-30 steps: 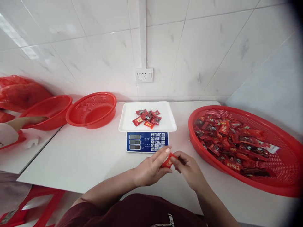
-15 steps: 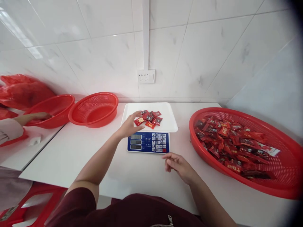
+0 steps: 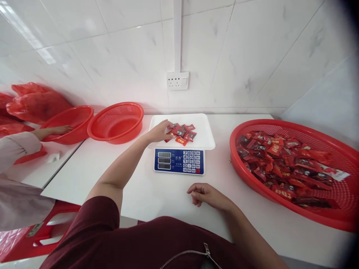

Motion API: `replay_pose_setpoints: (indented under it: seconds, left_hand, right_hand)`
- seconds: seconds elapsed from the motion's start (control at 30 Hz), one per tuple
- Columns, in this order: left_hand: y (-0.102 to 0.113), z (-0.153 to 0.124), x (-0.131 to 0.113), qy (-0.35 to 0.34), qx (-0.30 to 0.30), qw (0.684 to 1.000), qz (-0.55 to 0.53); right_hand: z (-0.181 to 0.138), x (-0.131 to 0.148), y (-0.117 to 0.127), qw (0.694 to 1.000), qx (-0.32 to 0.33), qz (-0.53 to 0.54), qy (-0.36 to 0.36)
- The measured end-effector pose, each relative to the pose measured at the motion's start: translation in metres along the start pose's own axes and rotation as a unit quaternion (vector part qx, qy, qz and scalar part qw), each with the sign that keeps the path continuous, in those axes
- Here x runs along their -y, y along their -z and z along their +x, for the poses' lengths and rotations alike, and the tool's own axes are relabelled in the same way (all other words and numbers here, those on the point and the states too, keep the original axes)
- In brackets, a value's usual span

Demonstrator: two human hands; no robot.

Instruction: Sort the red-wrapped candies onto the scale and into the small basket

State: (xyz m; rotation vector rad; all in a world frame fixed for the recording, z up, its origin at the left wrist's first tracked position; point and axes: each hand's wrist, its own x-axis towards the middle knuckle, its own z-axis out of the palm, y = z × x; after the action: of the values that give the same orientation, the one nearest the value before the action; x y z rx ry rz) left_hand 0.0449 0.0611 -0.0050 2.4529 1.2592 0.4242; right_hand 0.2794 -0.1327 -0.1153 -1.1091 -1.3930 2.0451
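Note:
My left hand (image 3: 160,131) reaches over the left side of the white weighing tray (image 3: 207,142). Its fingers and thumb close round the left edge of a small pile of red wrapped candies (image 3: 181,131), partly hiding them. Below the tray, the blue panel of the digital scale (image 3: 178,161) shows keys and three displays. My right hand (image 3: 209,195) hovers in front of the scale, fingers loosely curled in, with nothing in it. To the right, a large red basket (image 3: 234,144) holds many more wrapped candies (image 3: 283,160).
A red plastic basket (image 3: 116,138) stands left of the scale. Further left, a co-worker's hand (image 3: 60,130) reaches into another red basket (image 3: 84,125), beside red plastic bags (image 3: 39,104). A wall socket (image 3: 177,81) is behind the scale. A red stool (image 3: 42,233) stands at lower left.
My left hand has closed in on the candies' left edge, covering a candy that showed before. My right hand has drawn back a little from the scale, its fingers curling in. The view has shifted slightly.

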Motion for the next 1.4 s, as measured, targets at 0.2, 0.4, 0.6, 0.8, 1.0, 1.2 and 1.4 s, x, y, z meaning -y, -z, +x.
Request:
replay_pose_setpoints:
  seconds: [0.2,0.4,0.6,0.8,1.0,1.2,1.4]
  left_hand:
    - [0.001,0.000,0.002,0.042,0.013,0.999,0.008]
    - [0.007,-0.007,0.023,0.092,-0.012,0.994,0.054]
    - [0.005,-0.008,0.020,0.038,-0.063,0.996,0.044]
    - [-0.014,0.018,-0.015,-0.063,-0.039,0.997,0.031]
    - [-0.022,0.028,-0.016,-0.096,-0.007,0.993,0.064]
    - [-0.011,0.016,-0.001,-0.038,-0.030,0.992,0.119]
    - [-0.025,0.005,-0.029,-0.139,-0.022,0.982,0.130]
  right_hand:
    - [0.001,-0.001,-0.002,1.000,-0.014,0.007,0.009]
    - [0.003,-0.003,-0.001,1.000,-0.015,0.013,0.005]
    - [0.005,-0.004,-0.001,1.000,-0.017,0.018,0.005]
    - [0.003,-0.002,-0.002,0.999,-0.029,0.024,0.010]
    - [0.005,-0.003,-0.002,0.999,-0.037,0.023,0.014]
    - [0.006,-0.008,-0.001,0.999,-0.030,0.023,0.015]
    - [0.008,-0.007,-0.002,0.999,-0.031,0.020,0.016]
